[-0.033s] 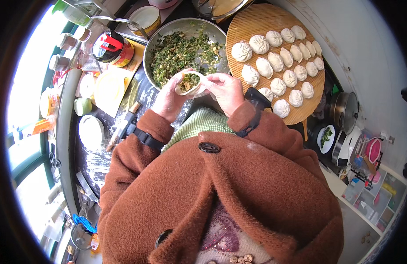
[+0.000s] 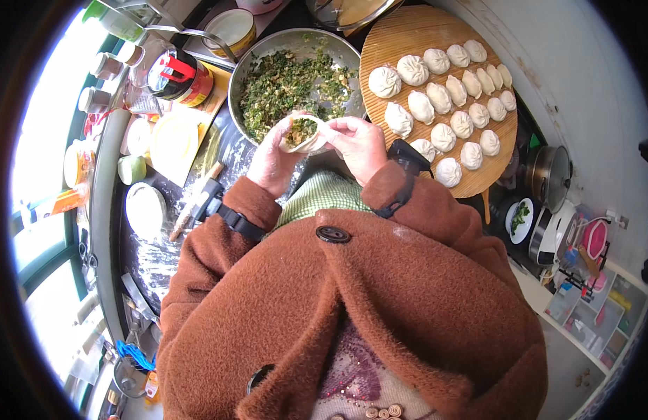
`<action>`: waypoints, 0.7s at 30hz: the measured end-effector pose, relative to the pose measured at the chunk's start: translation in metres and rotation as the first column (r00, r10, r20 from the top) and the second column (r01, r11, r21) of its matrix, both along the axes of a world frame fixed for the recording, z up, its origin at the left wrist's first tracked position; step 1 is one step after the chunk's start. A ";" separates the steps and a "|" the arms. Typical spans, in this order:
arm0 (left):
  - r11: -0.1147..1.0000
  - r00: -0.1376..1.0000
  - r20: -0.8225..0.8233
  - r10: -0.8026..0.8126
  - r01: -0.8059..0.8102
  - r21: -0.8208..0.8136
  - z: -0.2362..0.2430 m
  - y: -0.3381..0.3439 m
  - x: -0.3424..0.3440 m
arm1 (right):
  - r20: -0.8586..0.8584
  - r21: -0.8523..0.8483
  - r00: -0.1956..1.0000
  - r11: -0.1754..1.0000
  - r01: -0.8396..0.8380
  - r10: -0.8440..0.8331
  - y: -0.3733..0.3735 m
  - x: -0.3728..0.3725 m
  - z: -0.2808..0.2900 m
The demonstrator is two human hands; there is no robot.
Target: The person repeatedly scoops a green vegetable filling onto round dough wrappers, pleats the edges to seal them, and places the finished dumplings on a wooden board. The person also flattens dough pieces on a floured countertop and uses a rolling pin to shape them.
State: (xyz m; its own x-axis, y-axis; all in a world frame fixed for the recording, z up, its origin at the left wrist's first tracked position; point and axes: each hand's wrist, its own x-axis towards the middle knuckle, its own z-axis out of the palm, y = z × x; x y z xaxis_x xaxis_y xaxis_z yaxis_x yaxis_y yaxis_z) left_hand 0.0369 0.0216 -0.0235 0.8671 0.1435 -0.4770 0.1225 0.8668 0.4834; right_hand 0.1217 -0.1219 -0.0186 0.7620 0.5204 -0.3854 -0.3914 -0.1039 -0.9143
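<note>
Between my hands is a round dough wrapper with green and brown filling in its middle. My left hand cups it from the left, fingers curled round its rim. The fingertips of my right hand pinch its right edge. Both hands are just in front of a large metal bowl of chopped green filling. On the right, a round wooden board carries rows of white buns and longer pleated dumplings.
Left of my forearm, a rolling pin lies on the floury dark counter, near a white disc. Beyond are a red-handled jar and a green cup. A lidded pot and white bowl stand right.
My left hand and wrist have shifted slightly to the right, and the wrapper tilts a little more. The right hand stays at the wrapper's edge.
</note>
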 end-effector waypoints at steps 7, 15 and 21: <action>0.998 0.998 -0.003 0.067 -0.067 -0.004 -0.010 -0.016 -0.005 | 0.255 -0.103 0.964 0.994 -0.047 0.072 -0.001 -0.007 -0.002; 0.991 0.999 0.034 -0.023 0.018 0.136 -0.016 -0.014 -0.008 | 0.731 -0.193 0.638 0.970 -0.147 0.242 0.000 -0.005 0.007; 0.982 0.994 0.003 -0.111 0.110 0.153 -0.010 -0.010 -0.008 | 0.589 -0.223 0.781 0.971 -0.088 0.206 0.001 -0.006 0.006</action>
State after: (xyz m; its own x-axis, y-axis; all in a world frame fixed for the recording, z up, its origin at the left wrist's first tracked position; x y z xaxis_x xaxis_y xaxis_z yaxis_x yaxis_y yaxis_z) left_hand 0.0287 0.0117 -0.0332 0.8870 0.1166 -0.4468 0.2070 0.7645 0.6105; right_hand 0.1158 -0.1206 -0.0129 0.7879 0.6149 0.0336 0.2685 -0.2938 -0.9174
